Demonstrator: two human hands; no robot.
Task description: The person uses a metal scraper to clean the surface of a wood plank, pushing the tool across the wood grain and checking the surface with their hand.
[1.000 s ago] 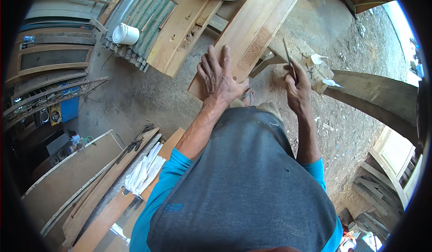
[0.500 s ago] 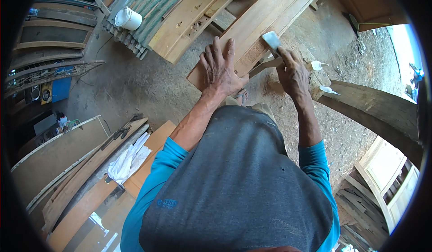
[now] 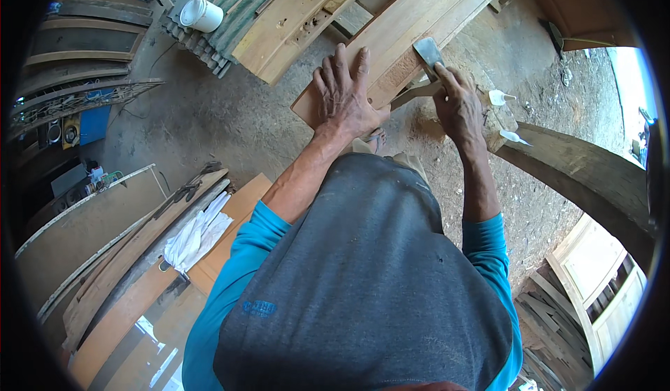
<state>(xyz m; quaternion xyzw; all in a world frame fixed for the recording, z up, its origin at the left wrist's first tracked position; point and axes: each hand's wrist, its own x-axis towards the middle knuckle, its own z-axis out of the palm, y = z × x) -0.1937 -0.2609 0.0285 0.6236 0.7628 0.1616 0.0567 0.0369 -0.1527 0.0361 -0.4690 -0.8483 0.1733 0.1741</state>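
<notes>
A long pale wooden board [image 3: 426,16] with a grooved edge runs from in front of me toward the upper right. My left hand [image 3: 340,96] lies on its near end, palm down with fingers spread. In my right hand [image 3: 459,109] is a putty knife [image 3: 428,50], its broad metal blade at the right edge of the board. Next to the blade, a rough brownish patch [image 3: 398,71] marks the board's surface; whether it is filler or scraped wood I cannot tell. The knife's handle is mostly hidden by my fingers.
Two white nozzle bottles [image 3: 498,98] lie right of my right hand, near a thick curved timber [image 3: 576,164]. Another plank [image 3: 296,25], corrugated sheets [image 3: 246,4] and a white bucket [image 3: 202,14] are at the upper left. Boards and a white cloth [image 3: 199,232] lie lower left.
The putty knife's blade has shifted slightly right and turned, now lying at a different angle by the board's edge. My left hand stays on the board's end. The view has shifted a little.
</notes>
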